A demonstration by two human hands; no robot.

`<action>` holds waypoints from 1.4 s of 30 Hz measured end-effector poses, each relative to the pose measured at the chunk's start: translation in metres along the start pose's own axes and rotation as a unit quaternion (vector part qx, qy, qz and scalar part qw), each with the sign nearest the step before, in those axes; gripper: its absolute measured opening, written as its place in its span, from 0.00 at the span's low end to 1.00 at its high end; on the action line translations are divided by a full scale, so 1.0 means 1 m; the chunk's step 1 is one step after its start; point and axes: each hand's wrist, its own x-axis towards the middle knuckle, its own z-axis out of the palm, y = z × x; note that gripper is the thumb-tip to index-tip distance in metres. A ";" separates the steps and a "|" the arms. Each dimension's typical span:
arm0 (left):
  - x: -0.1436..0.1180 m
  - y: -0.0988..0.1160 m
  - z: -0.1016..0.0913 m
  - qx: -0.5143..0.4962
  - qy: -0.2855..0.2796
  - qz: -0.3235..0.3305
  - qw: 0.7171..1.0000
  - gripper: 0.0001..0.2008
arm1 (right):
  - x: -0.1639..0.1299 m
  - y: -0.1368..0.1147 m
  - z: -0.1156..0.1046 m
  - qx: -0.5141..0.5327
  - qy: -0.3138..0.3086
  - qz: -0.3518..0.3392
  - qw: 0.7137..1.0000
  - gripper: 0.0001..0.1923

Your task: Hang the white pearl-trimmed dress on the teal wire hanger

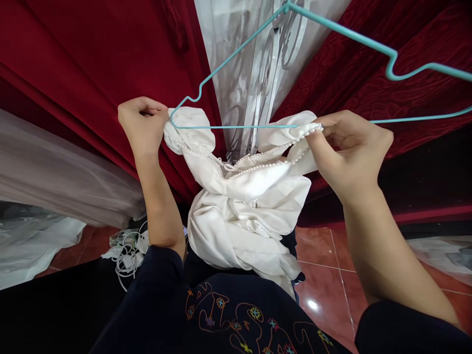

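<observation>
A white dress [239, 184] with pearl trim along its neckline is stretched between my two hands, its skirt bunched below over my lap. My left hand [143, 115] pinches the edge of the left puffed sleeve [197, 129]. The right puffed sleeve [285, 129] is gripped at its pearl edge by my right hand [350, 147]. A light-blue hanger [239, 49] spans above, its left corner against the left sleeve. Its lower bar runs across the dress opening, then passes out of sight at the right sleeve and my right hand. Whether the left sleeve is looped over the hanger I cannot tell.
Red drapes [92, 73] hang on the left, patterned dark-red fabric [416, 73] on the right, and sheer white fabric [236, 64] between them. White cables [127, 260] lie in a tangle at lower left, beside a black surface [66, 305]. Reddish tiles [320, 265] cover the floor.
</observation>
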 end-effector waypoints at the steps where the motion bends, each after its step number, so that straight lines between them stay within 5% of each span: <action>1: 0.002 0.002 0.001 -0.015 -0.001 0.022 1.000 0.18 | 0.000 0.000 0.000 -0.002 0.003 0.000 1.000 0.04; 5: 0.005 0.025 0.003 -0.045 -0.007 0.085 0.995 0.17 | -0.002 0.001 0.001 -0.017 0.004 0.004 1.000 0.05; 11: -0.005 0.083 0.015 -0.030 -0.024 0.084 0.996 0.14 | -0.004 0.004 0.005 -0.004 -0.010 0.016 1.000 0.08; 17: -0.025 0.086 0.021 -0.129 -0.047 0.121 0.983 0.21 | 0.001 0.004 0.004 0.018 -0.018 0.025 0.999 0.08; 22: -0.075 0.105 0.025 -0.202 -0.170 0.149 0.953 0.03 | 0.004 0.007 0.005 0.048 -0.015 0.026 0.998 0.07; 25: -0.097 0.115 0.039 -0.178 -0.212 0.196 0.941 0.08 | 0.003 0.010 0.006 0.040 -0.009 0.013 0.999 0.06; 32: -0.098 0.116 0.048 -0.181 -0.241 0.187 0.935 0.15 | -0.023 0.023 -0.005 -0.044 0.176 -0.165 0.969 0.16; 38: -0.094 0.128 0.027 -0.138 -0.278 0.150 0.939 0.17 | -0.010 0.056 -0.061 -0.104 0.220 0.022 0.970 0.12; 42: -0.096 0.136 0.023 -0.118 -0.274 0.133 0.945 0.16 | 0.026 0.067 -0.088 -0.183 0.281 0.061 0.940 0.16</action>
